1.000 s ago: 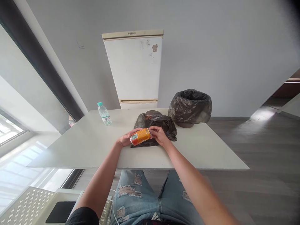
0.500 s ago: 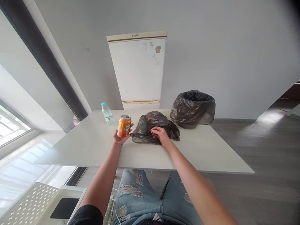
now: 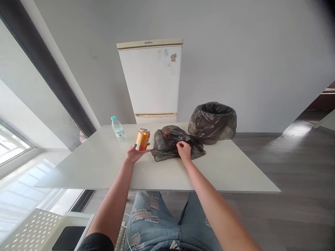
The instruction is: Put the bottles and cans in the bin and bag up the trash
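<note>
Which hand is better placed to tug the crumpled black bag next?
Probably your right hand: it's over the crumpled black bag, while your left hand holds the orange can.

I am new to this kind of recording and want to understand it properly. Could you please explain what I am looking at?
There is no machine here: a person works with two bare hands. The view comes from one camera worn on the head, looking forward and down. The left grip, a hand, holds an orange can nearly upright. The right grip, also a hand, has curled fingers above or against a dark plastic bag; whether they touch it or pinch something is unclear. On the white table you also see a clear bottle and a bin covered with dark plastic. Behind stands a fridge.
</note>
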Demonstrator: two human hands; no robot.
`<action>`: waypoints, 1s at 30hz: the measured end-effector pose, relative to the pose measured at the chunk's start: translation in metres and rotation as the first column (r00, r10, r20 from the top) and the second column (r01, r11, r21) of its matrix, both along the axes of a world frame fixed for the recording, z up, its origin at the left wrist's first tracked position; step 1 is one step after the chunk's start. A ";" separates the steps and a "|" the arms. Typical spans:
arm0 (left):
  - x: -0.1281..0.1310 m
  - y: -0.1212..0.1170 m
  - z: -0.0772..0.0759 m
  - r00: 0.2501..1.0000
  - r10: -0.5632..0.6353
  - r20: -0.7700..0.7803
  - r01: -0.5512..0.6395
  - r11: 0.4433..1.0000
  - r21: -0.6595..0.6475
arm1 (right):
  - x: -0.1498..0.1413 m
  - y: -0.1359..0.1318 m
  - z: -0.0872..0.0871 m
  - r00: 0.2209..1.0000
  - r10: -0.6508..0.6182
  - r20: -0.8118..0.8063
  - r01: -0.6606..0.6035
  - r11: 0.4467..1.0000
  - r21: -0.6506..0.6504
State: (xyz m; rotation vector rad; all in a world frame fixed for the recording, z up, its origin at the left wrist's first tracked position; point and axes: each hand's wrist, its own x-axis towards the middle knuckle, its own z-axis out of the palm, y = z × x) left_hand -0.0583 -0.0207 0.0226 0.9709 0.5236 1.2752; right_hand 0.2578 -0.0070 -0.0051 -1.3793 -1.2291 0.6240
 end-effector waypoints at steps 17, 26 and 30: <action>0.010 0.034 -0.027 0.482 0.724 -0.493 -0.667 0.668 0.330 | -0.004 -0.002 0.000 0.986 0.092 0.140 -0.093 0.996 0.000; 0.007 0.035 -0.029 0.338 0.761 -0.553 -0.763 0.566 0.313 | -0.004 0.002 -0.006 0.983 0.102 0.154 -0.105 0.994 0.011; 0.007 0.035 -0.030 0.310 0.751 -0.582 -0.784 0.548 0.290 | -0.003 0.002 -0.007 0.982 0.098 0.163 -0.101 0.995 0.010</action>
